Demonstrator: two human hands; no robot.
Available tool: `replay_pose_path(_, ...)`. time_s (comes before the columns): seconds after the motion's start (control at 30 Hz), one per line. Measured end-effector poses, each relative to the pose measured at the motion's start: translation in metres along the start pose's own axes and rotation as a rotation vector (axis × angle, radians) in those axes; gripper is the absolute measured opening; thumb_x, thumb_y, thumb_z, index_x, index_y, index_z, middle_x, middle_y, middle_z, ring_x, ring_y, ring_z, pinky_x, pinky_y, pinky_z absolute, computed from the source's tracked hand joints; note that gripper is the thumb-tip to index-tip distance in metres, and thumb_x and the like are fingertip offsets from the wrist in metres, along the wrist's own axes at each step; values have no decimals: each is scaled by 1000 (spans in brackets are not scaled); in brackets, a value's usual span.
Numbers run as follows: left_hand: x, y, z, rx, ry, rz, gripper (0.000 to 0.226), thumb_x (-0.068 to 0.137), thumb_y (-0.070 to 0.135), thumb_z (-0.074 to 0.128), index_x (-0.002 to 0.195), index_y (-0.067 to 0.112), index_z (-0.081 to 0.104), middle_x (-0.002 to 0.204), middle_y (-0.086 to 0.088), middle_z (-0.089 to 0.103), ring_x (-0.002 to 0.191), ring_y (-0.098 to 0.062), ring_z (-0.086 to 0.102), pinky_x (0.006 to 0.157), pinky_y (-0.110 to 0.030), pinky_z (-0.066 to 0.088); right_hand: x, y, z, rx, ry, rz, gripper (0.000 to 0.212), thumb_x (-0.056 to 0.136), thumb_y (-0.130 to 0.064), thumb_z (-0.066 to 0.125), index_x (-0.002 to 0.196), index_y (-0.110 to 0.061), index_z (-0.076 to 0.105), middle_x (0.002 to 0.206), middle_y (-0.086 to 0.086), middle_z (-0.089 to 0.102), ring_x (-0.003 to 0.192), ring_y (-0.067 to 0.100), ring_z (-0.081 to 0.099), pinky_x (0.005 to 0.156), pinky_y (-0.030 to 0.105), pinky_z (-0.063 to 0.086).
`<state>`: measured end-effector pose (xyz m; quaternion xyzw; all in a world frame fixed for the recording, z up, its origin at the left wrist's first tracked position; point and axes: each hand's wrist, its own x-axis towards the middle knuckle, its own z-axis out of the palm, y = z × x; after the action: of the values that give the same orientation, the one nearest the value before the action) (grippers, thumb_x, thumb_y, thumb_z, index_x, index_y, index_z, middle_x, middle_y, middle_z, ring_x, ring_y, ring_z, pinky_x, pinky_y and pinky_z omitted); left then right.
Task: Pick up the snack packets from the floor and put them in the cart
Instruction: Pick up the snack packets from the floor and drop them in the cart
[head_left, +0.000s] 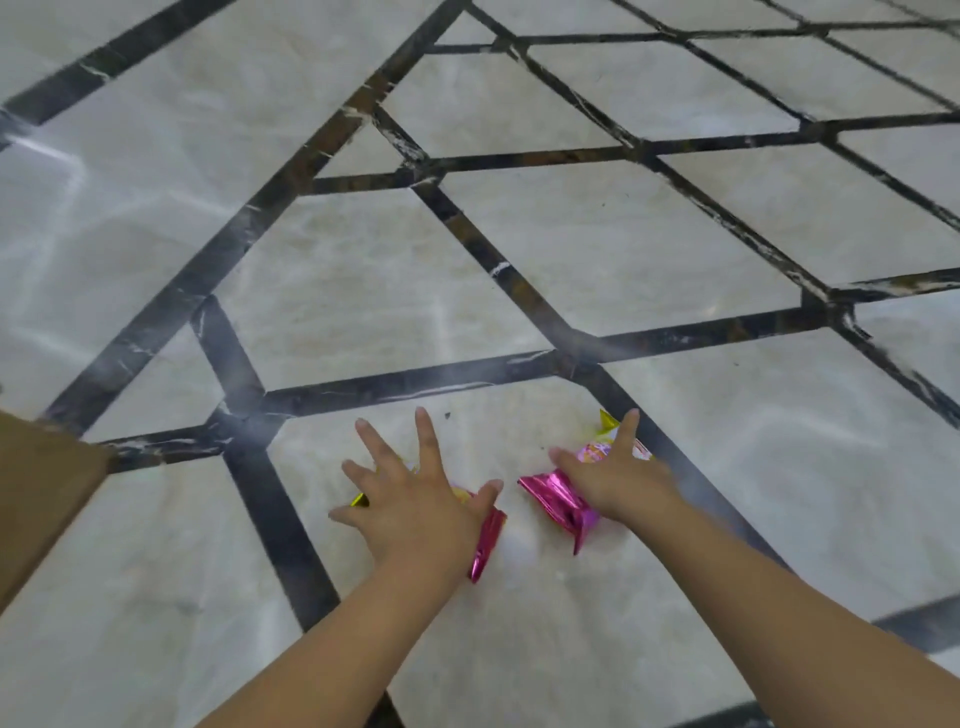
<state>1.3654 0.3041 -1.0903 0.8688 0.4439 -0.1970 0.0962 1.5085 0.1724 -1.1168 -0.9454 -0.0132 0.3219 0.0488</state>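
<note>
Splayed left hand (415, 509) over crinkly pink foil left packet (488, 540), splayed right hand (618, 478) over right packet (556, 499).

Your floor (597, 249): pale glossy marble slabs, with dark veined strips crossing in a slanted lattice. Glare streaks at 9 o'clock. Two foil snack packets lie on one pale slab at 6 o'clock, near each other but apart.

First packet (488, 540), 9 o'clock of the pair: pink end, yellow tip, mostly hidden.

Second packet (558, 501), 3 o'clock: pink crimped end towards you, yellow end away.

Brown flat-topped object (47, 483) at the 8 o'clock edge.
</note>
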Motion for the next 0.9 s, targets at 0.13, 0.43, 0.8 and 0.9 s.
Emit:
replay_pose_path(0.13, 10, -19, 20, 68, 41, 140, 104, 80, 86, 25, 142, 30, -37, 152, -23, -35, 145, -48, -10, 110, -68, 11, 15, 4, 4, -47, 62, -105, 116, 74, -78, 49, 145, -34, -31, 152, 21, 25, 132, 39, 38, 104, 47, 38)
replay_pose_path(0.43, 22, -74, 31, -67, 134, 256, 113, 74, 88, 37, 147, 32, -28, 150, -18, -40, 144, -44, -21, 115, -60, 1, -5, -2, -7, -242, 150, -447, 111, 80, -67, 57, 146, -38, -28, 132, 16, 36, 115, 35, 48, 92, 45, 47)
replay_pose_path(0.8, -10, -80, 11, -53, -96, 253, 94, 92, 23, 50, 149, 41, -22, 100, -5, 42, 75, -19, 43, 64, -29, 39, -21, 66, -6, -364, 70, -529, 109, 83, -30, 57, 127, -53, -41, 97, 3, 34, 86, 23, 49, 72, 30, 49)
replay_pose_path(0.9, -20, -91, 12, -91, -94, 242, 91, 91, 25, 49, 150, 42, -18, 103, -5, 49, 77, -20, 46, 66, -28, 41, -35, 64, -12, -309, 72, -519, 97, 88, -29, 49, 136, -54, -31, 86, 1, 37, 75, 19, 52, 59, 26, 46)
